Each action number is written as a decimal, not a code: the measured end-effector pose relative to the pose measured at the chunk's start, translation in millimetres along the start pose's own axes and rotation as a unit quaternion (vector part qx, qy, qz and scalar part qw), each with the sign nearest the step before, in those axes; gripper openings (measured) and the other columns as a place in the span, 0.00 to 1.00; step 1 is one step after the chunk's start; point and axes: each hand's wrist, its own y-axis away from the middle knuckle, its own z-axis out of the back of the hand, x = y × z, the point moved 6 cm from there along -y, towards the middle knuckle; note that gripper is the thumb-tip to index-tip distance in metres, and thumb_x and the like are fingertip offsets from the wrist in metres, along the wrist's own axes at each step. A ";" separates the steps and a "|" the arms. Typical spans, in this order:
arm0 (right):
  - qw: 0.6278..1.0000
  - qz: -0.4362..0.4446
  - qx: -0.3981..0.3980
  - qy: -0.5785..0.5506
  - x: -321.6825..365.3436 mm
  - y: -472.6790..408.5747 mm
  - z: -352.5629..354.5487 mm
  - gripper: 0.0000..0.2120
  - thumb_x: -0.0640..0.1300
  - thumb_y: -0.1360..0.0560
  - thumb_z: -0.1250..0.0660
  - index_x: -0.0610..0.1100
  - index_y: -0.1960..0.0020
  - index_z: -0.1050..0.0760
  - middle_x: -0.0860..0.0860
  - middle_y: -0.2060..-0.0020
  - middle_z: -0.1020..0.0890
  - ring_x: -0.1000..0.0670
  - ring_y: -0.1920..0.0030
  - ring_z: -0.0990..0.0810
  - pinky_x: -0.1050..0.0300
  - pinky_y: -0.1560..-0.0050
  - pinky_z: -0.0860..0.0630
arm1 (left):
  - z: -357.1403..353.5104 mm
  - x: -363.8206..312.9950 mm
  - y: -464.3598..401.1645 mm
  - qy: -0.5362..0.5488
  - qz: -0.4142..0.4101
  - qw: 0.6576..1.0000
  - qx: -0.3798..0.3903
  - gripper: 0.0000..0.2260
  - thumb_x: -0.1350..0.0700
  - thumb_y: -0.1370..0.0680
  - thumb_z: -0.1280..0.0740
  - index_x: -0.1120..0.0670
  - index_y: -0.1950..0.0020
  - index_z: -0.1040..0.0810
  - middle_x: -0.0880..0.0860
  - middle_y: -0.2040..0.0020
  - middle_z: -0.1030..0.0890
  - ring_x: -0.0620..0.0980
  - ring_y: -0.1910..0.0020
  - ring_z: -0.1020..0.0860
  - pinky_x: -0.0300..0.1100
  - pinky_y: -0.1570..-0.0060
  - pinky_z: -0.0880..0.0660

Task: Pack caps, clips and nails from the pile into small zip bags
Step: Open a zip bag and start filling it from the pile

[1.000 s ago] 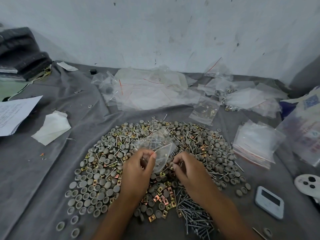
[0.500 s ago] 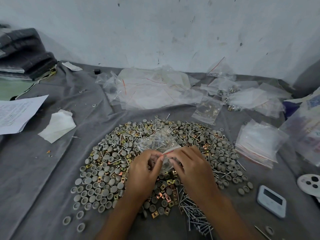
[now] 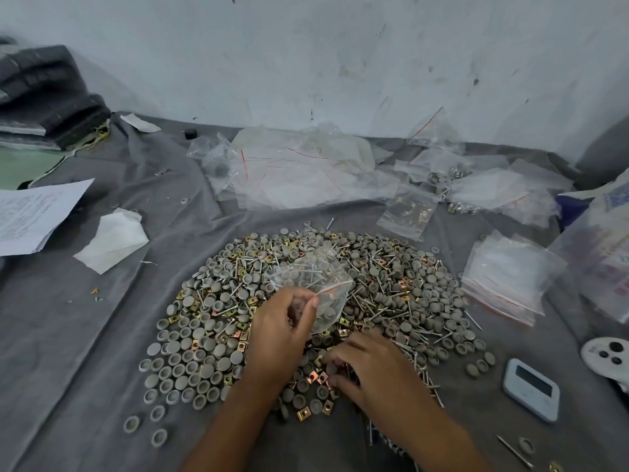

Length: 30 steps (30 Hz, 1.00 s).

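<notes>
A pile (image 3: 306, 318) of caps, clips and nails sits mid-worktop (image 3: 85, 335), empty bags (image 3: 299, 168) behind it, papers (image 3: 30, 212) left, a bag stack (image 3: 507, 274) and timer (image 3: 531, 390) right

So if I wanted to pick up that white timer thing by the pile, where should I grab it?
Probably by its two long edges, coming straight down from above. The white timer lies flat on the grey cloth, screen up, with bare cloth along both those edges, so fingers could likely pinch across its narrow width.
</notes>
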 end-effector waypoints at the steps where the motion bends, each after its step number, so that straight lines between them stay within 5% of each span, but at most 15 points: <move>1: 1.000 0.001 -0.003 0.006 0.7 -0.9 -0.1 0.08 0.57 0.22 0.33 0.59 0.45 0.24 0.62 0.49 0.26 0.58 0.45 0.32 0.60 0.43 0.32 | -0.2 -0.5 0.4 -0.002 0.001 1.000 0.002 0.07 0.46 0.20 0.36 0.47 0.51 0.22 0.43 0.66 0.24 0.44 0.68 0.24 0.41 0.72 0.26; 7: 0.998 -0.004 0.006 -0.066 0.8 -4.4 1.0 0.07 0.51 0.22 0.31 0.57 0.52 0.31 0.64 0.52 0.26 0.61 0.48 0.31 0.63 0.49 0.32 | -0.2 -0.8 1.1 -0.022 0.014 1.000 0.017 0.07 0.47 0.20 0.35 0.48 0.50 0.21 0.43 0.65 0.23 0.44 0.67 0.23 0.38 0.70 0.25; 10: 0.981 -0.038 -0.090 -0.165 -5.5 -11.4 22.2 0.03 0.51 0.20 0.34 0.58 0.50 0.28 0.64 0.52 0.26 0.62 0.49 0.26 0.67 0.51 0.29 | -1.1 -3.8 0.2 -0.031 0.004 0.999 0.024 0.08 0.47 0.21 0.35 0.50 0.50 0.20 0.42 0.63 0.22 0.40 0.66 0.23 0.39 0.66 0.24; 16: 0.973 -0.028 -0.210 -0.088 2.4 -34.5 49.1 0.08 0.50 0.21 0.36 0.51 0.44 0.22 0.57 0.49 0.23 0.59 0.47 0.26 0.73 0.51 0.30 | -0.3 -5.5 0.4 -0.031 0.004 0.999 0.023 0.12 0.42 0.22 0.37 0.49 0.49 0.19 0.41 0.61 0.22 0.39 0.64 0.23 0.41 0.63 0.24; 20: 0.974 -0.043 -0.220 -0.042 0.9 -39.2 47.7 0.14 0.46 0.27 0.27 0.49 0.43 0.23 0.56 0.50 0.19 0.56 0.49 0.24 0.63 0.53 0.24 | 0.4 -2.8 1.3 -0.030 0.015 0.999 0.018 0.12 0.40 0.22 0.37 0.47 0.49 0.20 0.42 0.64 0.23 0.40 0.66 0.24 0.39 0.67 0.25; 23: 0.969 -0.029 -0.242 -0.032 0.7 -35.9 49.0 0.18 0.43 0.30 0.23 0.49 0.42 0.23 0.58 0.53 0.19 0.57 0.52 0.23 0.61 0.58 0.22 | 0.6 2.2 2.0 -0.028 0.029 0.999 0.009 0.11 0.42 0.21 0.37 0.47 0.48 0.21 0.44 0.65 0.23 0.41 0.68 0.24 0.46 0.70 0.23; 27: 0.962 -0.020 -0.271 -0.033 0.9 -30.6 51.5 0.19 0.41 0.32 0.20 0.49 0.44 0.21 0.58 0.56 0.19 0.55 0.55 0.20 0.58 0.64 0.18 | 0.1 2.3 2.8 -0.038 0.021 0.999 0.014 0.10 0.40 0.21 0.38 0.44 0.49 0.22 0.42 0.66 0.23 0.42 0.67 0.23 0.35 0.72 0.27; 30: 0.952 -0.020 -0.299 -0.059 -1.3 -25.7 55.2 0.14 0.43 0.31 0.23 0.51 0.47 0.21 0.64 0.55 0.26 0.61 0.57 0.22 0.70 0.63 0.24 | -1.1 4.3 3.3 -0.049 0.028 0.998 0.016 0.12 0.39 0.21 0.39 0.44 0.50 0.23 0.42 0.65 0.23 0.40 0.66 0.23 0.35 0.71 0.26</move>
